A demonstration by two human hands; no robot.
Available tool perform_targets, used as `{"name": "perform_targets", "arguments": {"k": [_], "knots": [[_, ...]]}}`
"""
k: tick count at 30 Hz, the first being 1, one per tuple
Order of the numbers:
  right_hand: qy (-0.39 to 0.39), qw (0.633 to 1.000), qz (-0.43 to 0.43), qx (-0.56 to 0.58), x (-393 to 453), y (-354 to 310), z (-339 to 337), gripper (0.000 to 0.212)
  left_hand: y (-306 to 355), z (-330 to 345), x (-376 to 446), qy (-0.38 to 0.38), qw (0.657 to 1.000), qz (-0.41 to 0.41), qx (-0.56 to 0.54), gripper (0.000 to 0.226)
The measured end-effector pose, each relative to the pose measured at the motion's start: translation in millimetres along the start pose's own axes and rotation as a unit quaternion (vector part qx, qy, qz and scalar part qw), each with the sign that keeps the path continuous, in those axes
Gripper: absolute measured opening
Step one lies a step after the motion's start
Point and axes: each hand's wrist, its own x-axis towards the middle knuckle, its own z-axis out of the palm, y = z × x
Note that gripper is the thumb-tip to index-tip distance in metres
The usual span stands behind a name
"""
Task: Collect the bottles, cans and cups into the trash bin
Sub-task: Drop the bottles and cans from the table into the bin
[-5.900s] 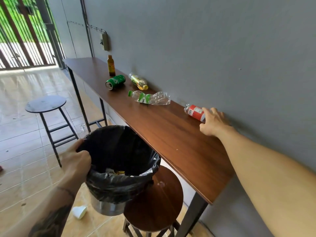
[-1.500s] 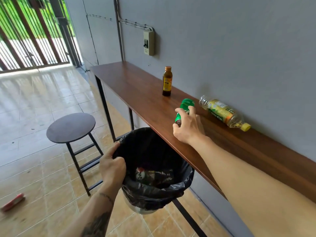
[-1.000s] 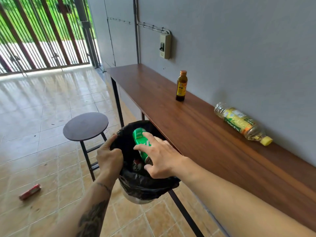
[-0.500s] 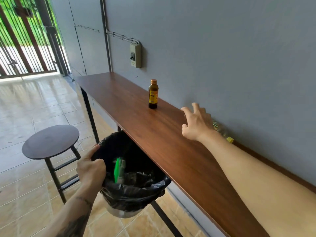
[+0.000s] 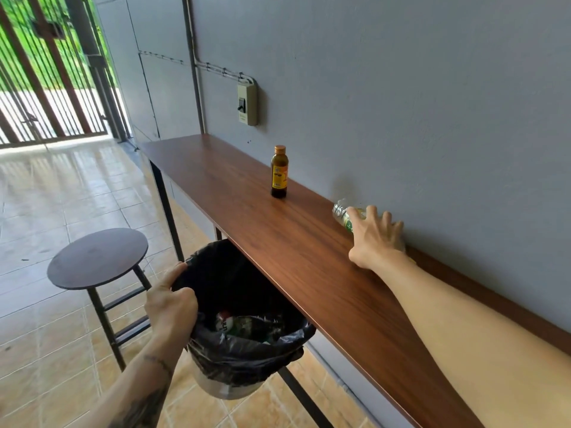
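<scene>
A grey wall fills the upper right, carrying a switch box and conduit. A long wooden bench runs along it. Lower left, a round stool stands on glossy tan tiles; upper left, a barred gate admits daylight.

Both forearms bare, sleeveless; dark tattoo on left forearm
</scene>
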Motion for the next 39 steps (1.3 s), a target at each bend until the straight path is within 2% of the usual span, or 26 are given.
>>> {"name": "perform_targets", "arguments": {"k": [5, 8, 11, 20, 23, 25, 27, 30, 32, 35, 39], "knots": [[0.006, 0.989, -0.108, 0.098, -19, -47, -15, 0.086, -5, -6, 5, -0.002, 1.000, -0.002, -0.007, 0.068], [0.014, 0.970, -0.191, 0.151, -37, -86, -29, 0.087, -5, -11, 11, -0.011, 1.000, -0.010, -0.012, 0.069], [-0.015, 0.949, -0.254, 0.185, -57, -121, -40, 0.084, -3, -17, 13, -0.031, 0.999, -0.006, -0.012, 0.071], [-0.109, 0.917, -0.370, 0.102, -96, -202, -14, 0.067, -8, -50, 28, 0.004, 0.999, -0.025, -0.022, 0.069], [-0.150, 0.898, -0.386, 0.151, -88, -216, -2, 0.064, -9, -54, 35, 0.008, 1.000, -0.018, -0.020, 0.069], [-0.165, 0.881, -0.367, 0.248, -74, -219, -7, 0.059, -12, -54, 40, 0.007, 0.999, -0.022, -0.024, 0.068], [-0.115, 0.877, -0.326, 0.335, -53, -212, -19, 0.058, -18, -53, 40, 0.004, 0.999, -0.027, -0.028, 0.065], [-0.020, 0.883, -0.206, 0.422, -10, -186, -34, 0.060, -33, -52, 38, 0.017, 0.999, -0.035, -0.024, 0.064], [0.006, 0.887, -0.116, 0.447, 24, -164, -35, 0.065, -41, -48, 41, 0.026, 0.998, -0.044, -0.021, 0.065], [0.003, 0.880, -0.015, 0.475, 68, -142, -31, 0.074, -44, -38, 49, 0.047, 0.997, -0.063, -0.022, 0.068], [-0.034, 0.846, 0.042, 0.531, 117, -133, -20, 0.086, -42, -26, 53, 0.041, 0.996, -0.069, -0.046, 0.068]]}}
